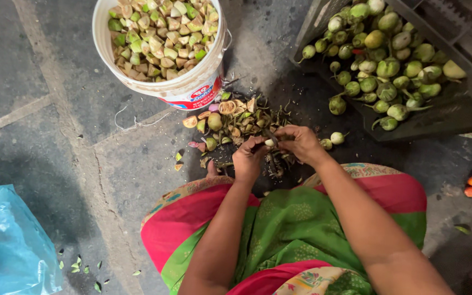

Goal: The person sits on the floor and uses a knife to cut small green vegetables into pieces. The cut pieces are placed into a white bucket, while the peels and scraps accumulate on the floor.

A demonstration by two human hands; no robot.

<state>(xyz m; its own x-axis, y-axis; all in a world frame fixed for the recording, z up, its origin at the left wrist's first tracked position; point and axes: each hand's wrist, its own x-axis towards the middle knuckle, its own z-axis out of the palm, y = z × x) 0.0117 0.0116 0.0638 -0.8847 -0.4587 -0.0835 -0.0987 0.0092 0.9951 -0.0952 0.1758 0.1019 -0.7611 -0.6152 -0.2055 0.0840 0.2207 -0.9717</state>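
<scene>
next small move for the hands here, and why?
Probably finish cutting the small eggplant pinched between left hand and right hand, then drop the pieces in the white bucket: it already holds cut chunks, while trimmings lie on the floor.

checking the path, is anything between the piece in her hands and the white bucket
Yes. A heap of scraps lies on the floor between the hands holding the small piece and the bucket. Above the heap nothing visible blocks the way.
</scene>
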